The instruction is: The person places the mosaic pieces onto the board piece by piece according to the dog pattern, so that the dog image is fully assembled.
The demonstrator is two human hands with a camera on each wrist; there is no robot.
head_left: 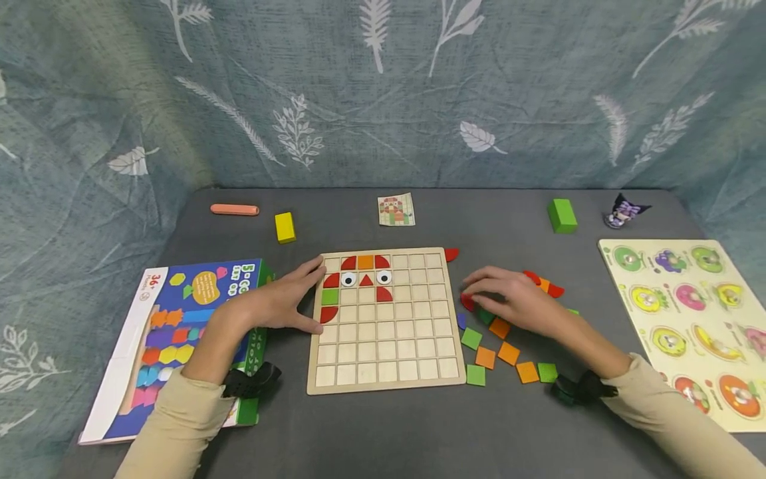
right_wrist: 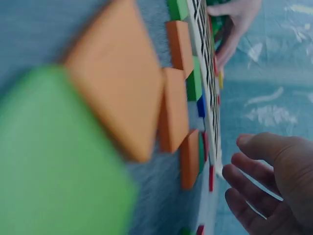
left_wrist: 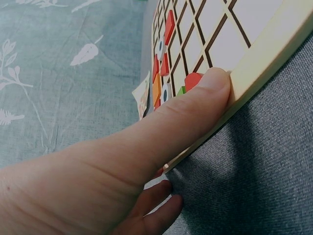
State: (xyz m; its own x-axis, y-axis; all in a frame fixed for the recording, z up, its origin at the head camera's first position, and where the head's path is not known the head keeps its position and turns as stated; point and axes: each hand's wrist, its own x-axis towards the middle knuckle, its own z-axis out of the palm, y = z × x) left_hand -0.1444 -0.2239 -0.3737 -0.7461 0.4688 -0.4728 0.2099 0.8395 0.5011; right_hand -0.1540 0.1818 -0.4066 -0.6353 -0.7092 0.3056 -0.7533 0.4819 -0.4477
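Observation:
A wooden grid board (head_left: 383, 372) lies in the middle of the table, red, orange, green and eye-printed tiles set in its upper left cells. My left hand (head_left: 278, 299) rests along the board's left edge. Its thumb (left_wrist: 195, 98) presses the rim beside a red quarter-round tile (head_left: 328, 315). Right of the board, my right hand (head_left: 509, 296) hovers low over loose tiles with its fingers loosely bent, as the right wrist view (right_wrist: 274, 176) of the hand shows, and nothing between them. Its fingertips are close to a red tile (head_left: 467, 301), partly hidden beneath.
Orange tiles (head_left: 509, 354) and green tiles (head_left: 476, 375) lie loose right of the board. A small picture card (head_left: 395, 209) is behind it. At left lies a toy box (head_left: 114, 372); at right, a fruit puzzle board (head_left: 652, 313). Yellow (head_left: 285, 227) and green blocks (head_left: 562, 216) stand farther back.

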